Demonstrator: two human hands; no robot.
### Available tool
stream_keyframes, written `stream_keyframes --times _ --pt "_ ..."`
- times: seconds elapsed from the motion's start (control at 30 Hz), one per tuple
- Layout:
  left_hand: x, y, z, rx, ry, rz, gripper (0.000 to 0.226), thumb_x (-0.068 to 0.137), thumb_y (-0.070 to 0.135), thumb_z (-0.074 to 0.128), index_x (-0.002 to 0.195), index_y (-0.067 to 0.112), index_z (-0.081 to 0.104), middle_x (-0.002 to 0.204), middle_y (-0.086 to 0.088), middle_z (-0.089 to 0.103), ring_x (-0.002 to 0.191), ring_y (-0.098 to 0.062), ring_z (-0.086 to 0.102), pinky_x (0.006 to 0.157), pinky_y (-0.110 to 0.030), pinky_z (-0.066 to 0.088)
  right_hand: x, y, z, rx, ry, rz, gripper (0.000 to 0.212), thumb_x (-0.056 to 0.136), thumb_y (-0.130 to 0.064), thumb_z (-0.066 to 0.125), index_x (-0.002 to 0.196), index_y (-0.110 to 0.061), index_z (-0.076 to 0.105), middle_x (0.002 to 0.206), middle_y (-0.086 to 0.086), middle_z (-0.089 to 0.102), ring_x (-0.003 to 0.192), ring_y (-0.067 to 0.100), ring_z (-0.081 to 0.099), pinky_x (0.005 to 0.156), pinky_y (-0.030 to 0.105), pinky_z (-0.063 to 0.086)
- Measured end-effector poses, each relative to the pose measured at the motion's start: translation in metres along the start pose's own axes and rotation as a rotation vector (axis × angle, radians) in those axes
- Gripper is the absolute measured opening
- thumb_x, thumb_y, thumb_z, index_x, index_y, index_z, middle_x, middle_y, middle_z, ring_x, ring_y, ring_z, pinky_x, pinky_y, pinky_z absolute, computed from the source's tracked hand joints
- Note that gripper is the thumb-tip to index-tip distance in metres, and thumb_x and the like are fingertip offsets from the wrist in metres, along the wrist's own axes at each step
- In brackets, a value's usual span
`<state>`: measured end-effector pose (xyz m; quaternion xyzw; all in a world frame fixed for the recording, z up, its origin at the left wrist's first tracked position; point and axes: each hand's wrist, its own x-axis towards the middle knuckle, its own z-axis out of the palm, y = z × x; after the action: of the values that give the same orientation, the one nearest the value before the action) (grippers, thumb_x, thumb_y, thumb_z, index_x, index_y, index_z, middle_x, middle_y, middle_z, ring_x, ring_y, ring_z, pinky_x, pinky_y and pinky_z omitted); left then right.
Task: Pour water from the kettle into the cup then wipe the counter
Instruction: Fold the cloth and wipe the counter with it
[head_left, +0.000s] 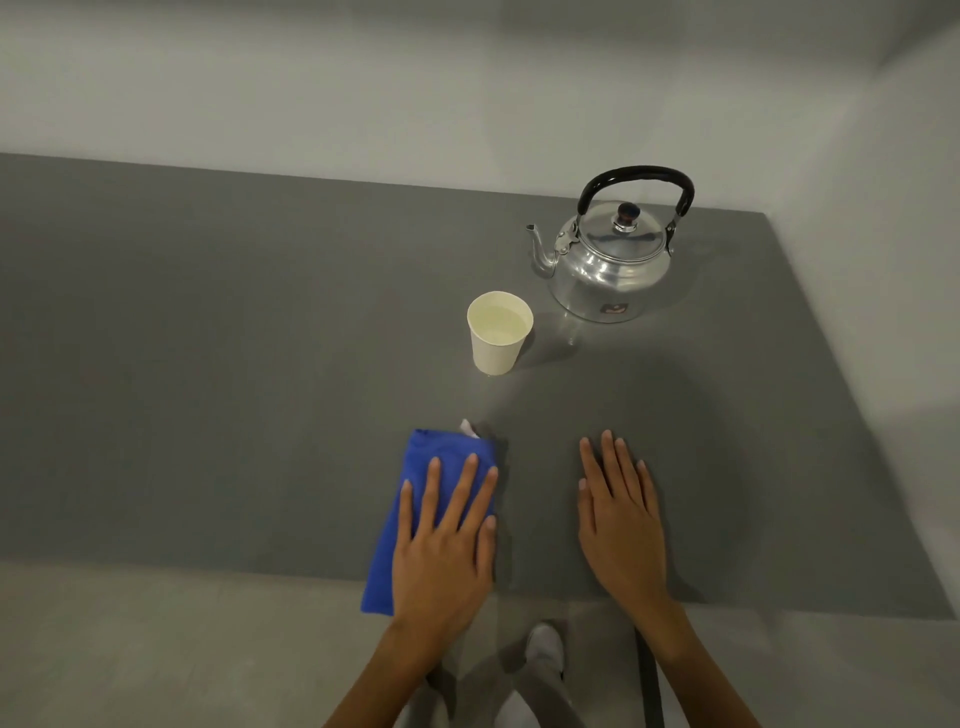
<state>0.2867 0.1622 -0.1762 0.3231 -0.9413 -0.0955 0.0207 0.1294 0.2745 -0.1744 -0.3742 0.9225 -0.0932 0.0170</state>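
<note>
Left hand (441, 551) lies flat on a blue cloth (415, 499); right hand (621, 525) flat on the grey counter (234, 364); filled paper cup (498, 332) stands near the metal kettle (610, 260).

1. Counter (208, 364) spans the middle of the frame; wall behind it along the top.
2. Kettle (610, 260) stands on the counter, upper right of centre, spout pointing left.
3. Cup (498, 332) stands on the counter just below-left of the kettle, apart from it, liquid in it.
4. Cloth (415, 467) lies on the counter, lower centre, at the near edge.
5. Left hand (441, 545) lies flat on the cloth.
6. Right hand (621, 514) lies flat on the counter, right of the cloth, apart from it.
</note>
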Motion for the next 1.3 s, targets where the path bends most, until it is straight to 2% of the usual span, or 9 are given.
stream_keyframes --times 0.1,0.27,0.37,0.57,0.73,0.93,1.07,1.13,1.3 --pt "0.025 -0.002 0.000 -0.023 -0.017 0.040 0.053 0.095 0.045 0.023 0.146 0.031 0.023 0.154 0.008 0.026 0.145 -0.025 0.015 0.119 -0.053 0.012 0.000 -0.001 -0.002 0.015 0.010 0.002 0.069 0.098 -0.042 -0.003 0.140 -0.009 0.040 0.147 0.017 0.041 0.138 0.031 0.034 0.112 0.044 0.023" --pt "0.082 -0.025 -0.009 -0.057 -0.010 0.045 0.051 0.097 0.042 0.026 0.147 0.036 0.014 0.156 0.013 0.019 0.147 -0.020 0.008 0.120 -0.046 0.004 -0.001 -0.001 -0.002 0.021 0.020 0.004 0.054 0.096 -0.032 0.019 0.139 -0.008 0.043 0.146 0.017 0.043 0.137 0.031 0.036 0.111 0.045 0.025" --pt "0.102 -0.042 -0.015 -0.082 0.018 -0.024 0.051 0.098 0.041 0.029 0.147 0.037 0.014 0.157 0.013 0.018 0.147 -0.018 0.007 0.120 -0.046 0.003 -0.001 -0.001 -0.001 0.029 0.023 0.004 0.054 0.095 -0.031 0.020 0.141 -0.010 0.041 0.148 0.015 0.040 0.139 0.029 0.032 0.113 0.044 0.024" --pt "0.082 -0.072 -0.020 -0.116 0.075 -0.221 0.058 0.091 0.049 0.012 0.147 0.034 0.014 0.157 0.011 0.015 0.147 -0.019 0.008 0.119 -0.046 0.002 -0.001 0.002 0.001 0.030 0.009 -0.002 0.049 0.098 -0.028 0.027 0.143 -0.012 0.034 0.151 0.014 0.034 0.142 0.027 0.025 0.116 0.042 0.017" --pt "0.029 -0.067 -0.017 -0.109 0.114 -0.296 0.060 0.090 0.050 0.013 0.147 0.031 0.017 0.157 0.007 0.018 0.146 -0.022 0.012 0.119 -0.049 0.009 -0.001 0.000 -0.001 0.017 0.012 0.003 0.053 0.096 -0.030 0.020 0.141 -0.010 0.038 0.148 0.015 0.039 0.140 0.029 0.030 0.114 0.044 0.024" --pt "-0.005 -0.014 -0.003 -0.064 0.032 -0.181 0.060 0.091 0.049 0.016 0.146 0.026 0.023 0.155 0.004 0.020 0.144 -0.028 0.014 0.117 -0.049 0.004 0.000 0.000 0.000 -0.001 0.000 0.005 0.054 0.096 -0.033 0.017 0.141 -0.011 0.038 0.148 0.014 0.039 0.140 0.029 0.031 0.113 0.045 0.026" --pt "0.020 -0.006 -0.003 -0.033 0.014 -0.068 0.058 0.093 0.048 0.020 0.147 0.026 0.023 0.154 0.005 0.024 0.144 -0.026 0.016 0.117 -0.049 0.006 0.000 0.000 -0.001 -0.006 -0.010 0.008 0.060 0.099 -0.038 0.005 0.142 -0.012 0.037 0.148 0.014 0.039 0.139 0.029 0.031 0.113 0.044 0.023" --pt "0.044 -0.017 -0.006 -0.031 0.009 -0.038 0.057 0.093 0.047 0.021 0.147 0.029 0.019 0.156 0.005 0.021 0.145 -0.024 0.012 0.120 -0.048 0.004 0.001 0.001 -0.001 -0.010 -0.012 0.008 0.059 0.098 -0.038 0.007 0.142 -0.012 0.037 0.148 0.014 0.039 0.139 0.029 0.031 0.113 0.044 0.023" --pt "0.116 -0.069 -0.016 -0.074 0.032 -0.182 0.055 0.096 0.047 0.022 0.147 0.037 0.007 0.159 0.007 0.007 0.147 -0.022 0.002 0.118 -0.049 -0.002 0.001 0.003 0.004 -0.001 -0.027 0.003 0.057 0.096 -0.039 0.008 0.145 -0.016 0.025 0.154 0.010 0.028 0.144 0.025 0.018 0.117 0.041 0.016"
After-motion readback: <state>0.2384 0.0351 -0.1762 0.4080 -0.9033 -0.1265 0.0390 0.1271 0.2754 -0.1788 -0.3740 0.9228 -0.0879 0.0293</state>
